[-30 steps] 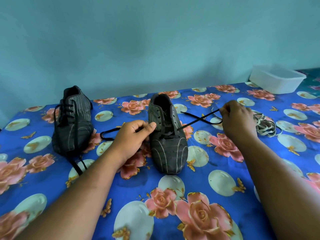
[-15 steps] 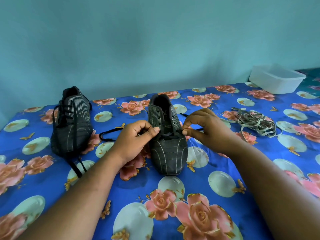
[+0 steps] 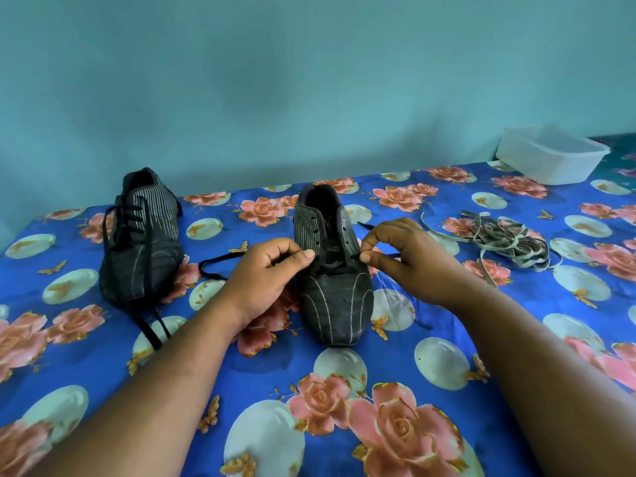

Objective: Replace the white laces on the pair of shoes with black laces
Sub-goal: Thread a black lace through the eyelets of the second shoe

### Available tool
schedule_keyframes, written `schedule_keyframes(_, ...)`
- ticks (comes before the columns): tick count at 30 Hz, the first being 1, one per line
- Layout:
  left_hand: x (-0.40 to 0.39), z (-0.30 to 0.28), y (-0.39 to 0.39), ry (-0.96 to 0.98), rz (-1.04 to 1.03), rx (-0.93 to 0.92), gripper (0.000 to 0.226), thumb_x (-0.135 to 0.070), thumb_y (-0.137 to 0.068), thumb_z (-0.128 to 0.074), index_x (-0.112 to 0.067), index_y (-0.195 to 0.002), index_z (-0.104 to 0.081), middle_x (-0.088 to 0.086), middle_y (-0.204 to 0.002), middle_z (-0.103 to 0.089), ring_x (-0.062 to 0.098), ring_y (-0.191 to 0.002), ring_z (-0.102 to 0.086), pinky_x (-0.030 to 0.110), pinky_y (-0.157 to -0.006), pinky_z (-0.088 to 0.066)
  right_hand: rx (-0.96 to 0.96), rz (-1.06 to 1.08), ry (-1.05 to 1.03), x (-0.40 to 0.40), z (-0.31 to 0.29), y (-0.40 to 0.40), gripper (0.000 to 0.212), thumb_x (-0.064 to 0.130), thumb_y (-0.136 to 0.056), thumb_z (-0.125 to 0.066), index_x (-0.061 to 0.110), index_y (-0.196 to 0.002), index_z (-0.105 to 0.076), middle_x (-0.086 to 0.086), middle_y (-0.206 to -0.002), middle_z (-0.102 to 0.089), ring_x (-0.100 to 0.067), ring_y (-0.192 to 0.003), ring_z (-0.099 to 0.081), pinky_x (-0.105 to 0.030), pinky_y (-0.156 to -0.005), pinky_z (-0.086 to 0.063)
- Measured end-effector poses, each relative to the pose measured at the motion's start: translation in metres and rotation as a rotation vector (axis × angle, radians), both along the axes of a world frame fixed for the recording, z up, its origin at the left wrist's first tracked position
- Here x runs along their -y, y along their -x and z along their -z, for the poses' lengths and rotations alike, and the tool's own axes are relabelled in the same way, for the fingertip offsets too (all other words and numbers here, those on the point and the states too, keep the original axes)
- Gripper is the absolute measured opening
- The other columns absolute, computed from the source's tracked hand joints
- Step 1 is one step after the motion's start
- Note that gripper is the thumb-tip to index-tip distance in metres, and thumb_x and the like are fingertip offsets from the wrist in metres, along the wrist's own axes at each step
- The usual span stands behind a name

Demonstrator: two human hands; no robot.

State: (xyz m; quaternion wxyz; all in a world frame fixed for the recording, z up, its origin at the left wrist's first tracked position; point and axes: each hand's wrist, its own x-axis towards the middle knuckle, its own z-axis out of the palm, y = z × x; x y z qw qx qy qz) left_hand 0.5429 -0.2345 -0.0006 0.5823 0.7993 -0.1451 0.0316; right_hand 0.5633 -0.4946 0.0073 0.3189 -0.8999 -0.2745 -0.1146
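Since the earlier frames, the right hand (image 3: 409, 259) has come back from the right side to the near shoe (image 3: 332, 266), and now it pinches the black lace (image 3: 220, 265) between thumb and forefinger at an eyelet on the shoe's right flap. The left hand (image 3: 266, 273) pinches the lace at the left flap; a loop of it lies on the floral cloth (image 3: 395, 339) just left of this hand.

Only the lowest eyelets seem threaded, so most of this shoe is not done. The lace tip may miss the small eyelet, or the loose loop may be pulled uneven, because the shoe is not held down and can slide.

The second shoe (image 3: 142, 235), already with black lace, stands near the far left edge. The removed white laces (image 3: 509, 241) lie in a heap toward the right edge, well apart. A white plastic box (image 3: 550, 158) sits at the far right corner. Nothing stands between the hands and the shoe.
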Motion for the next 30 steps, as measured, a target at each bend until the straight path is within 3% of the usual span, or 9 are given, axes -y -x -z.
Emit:
schedule_keyframes(3, 0.0, 0.0, -0.001, 0.0, 0.008, -0.01, 0.031, -0.022, -0.1, -0.061, -0.014, -0.07, -0.061, -0.006, -0.059, -0.047, 0.006, -0.058, -0.043, 0.016, -0.058, -0.039, -0.114, 0.021, -0.1, 0.005, -0.002, 0.0, 0.007, 0.029, -0.099, -0.064, 0.025, -0.095, -0.067, 0.013, -0.094, -0.067, -0.007, -0.099, -0.056, -0.019, -0.081, -0.042)
schedule_keyframes(5, 0.0, 0.001, -0.002, 0.003, 0.007, -0.016, 0.034, -0.019, -0.101, -0.06, -0.011, -0.069, -0.058, -0.004, -0.059, -0.045, 0.006, -0.057, -0.04, 0.017, -0.056, -0.036, -0.195, 0.025, -0.221, 0.009, -0.004, -0.001, 0.009, 0.024, -0.101, -0.061, 0.019, -0.095, -0.065, 0.008, -0.09, -0.066, -0.004, -0.085, -0.062, -0.015, -0.074, -0.044)
schedule_keyframes(8, -0.002, 0.003, -0.004, 0.014, 0.017, -0.021, 0.034, -0.022, -0.101, -0.06, -0.006, -0.071, -0.058, 0.002, -0.064, -0.046, 0.009, -0.06, -0.041, 0.019, -0.056, -0.037, -0.204, 0.112, -0.302, 0.019, -0.006, -0.004, 0.011, 0.026, -0.102, -0.06, 0.019, -0.095, -0.064, 0.006, -0.09, -0.064, -0.001, -0.08, -0.058, -0.014, -0.072, -0.043)
schedule_keyframes(11, -0.002, 0.003, -0.004, 0.034, 0.03, -0.02, 0.034, -0.031, -0.094, -0.059, -0.01, -0.068, -0.055, 0.0, -0.064, -0.046, 0.008, -0.062, -0.041, 0.02, -0.058, -0.037, -0.219, 0.197, -0.306, 0.027, -0.004, -0.009, 0.012, 0.03, -0.102, -0.06, 0.021, -0.096, -0.064, 0.002, -0.095, -0.068, -0.007, -0.087, -0.06, -0.024, -0.078, -0.045)
schedule_keyframes(15, -0.002, 0.001, -0.003, 0.043, 0.025, -0.03, 0.033, -0.033, -0.092, -0.059, -0.017, -0.063, -0.054, -0.003, -0.064, -0.046, 0.006, -0.062, -0.041, 0.02, -0.059, -0.037, -0.221, 0.262, -0.274, 0.027, -0.003, -0.01, 0.012, 0.03, -0.102, -0.06, 0.02, -0.097, -0.064, 0.006, -0.093, -0.068, -0.004, -0.083, -0.059, -0.021, -0.072, -0.042)
schedule_keyframes(21, -0.001, -0.001, -0.003, 0.021, 0.009, -0.031, 0.039, -0.024, -0.1, -0.06, -0.019, -0.063, -0.053, -0.006, -0.063, -0.047, 0.007, -0.06, -0.041, 0.018, -0.058, -0.036, -0.141, 0.338, -0.142, 0.024, 0.005, -0.015, 0.012, 0.029, -0.102, -0.059, 0.018, -0.1, -0.064, 0.008, -0.093, -0.064, -0.022, -0.093, -0.058, -0.028, -0.07, -0.039)
schedule_keyframes(24, 0.001, -0.002, -0.001, 0.036, -0.026, -0.034, 0.038, -0.024, -0.101, -0.06, -0.021, -0.064, -0.055, -0.005, -0.063, -0.048, 0.005, -0.059, -0.042, 0.015, -0.057, -0.037, -0.064, 0.337, -0.117, 0.02, 0.005, -0.014, 0.008, 0.031, -0.102, -0.058, 0.027, -0.104, -0.064, 0.01, -0.104, -0.062, -0.023, -0.107, -0.053, -0.033, -0.081, -0.036)
schedule_keyframes(26, 0.001, -0.002, 0.0, 0.041, -0.045, -0.036, 0.035, -0.028, -0.1, -0.061, -0.022, -0.066, -0.057, -0.004, -0.064, -0.05, 0.005, -0.058, -0.043, 0.014, -0.057, -0.038, -0.022, 0.257, -0.113, 0.015, 0.002, -0.01, 0.017, 0.036, -0.101, -0.06, 0.029, -0.114, -0.067, 0.01, -0.113, -0.061, -0.019, -0.114, -0.049, -0.032, -0.09, -0.036)
schedule_keyframes(30, 0.001, 0.001, 0.0, -0.044, -0.09, 0.036, 0.027, -0.034, -0.098, -0.064, -0.019, -0.076, -0.063, -0.013, -0.06, -0.051, 0.003, -0.056, -0.043, 0.015, -0.058, -0.039, 0.032, 0.06, -0.024, 0.004, 0.003, -0.004, 0.027, 0.059, -0.093, -0.06, 0.044, -0.114, -0.068, 0.017, -0.113, -0.063, -0.018, -0.114, -0.052, -0.03, -0.098, -0.038)
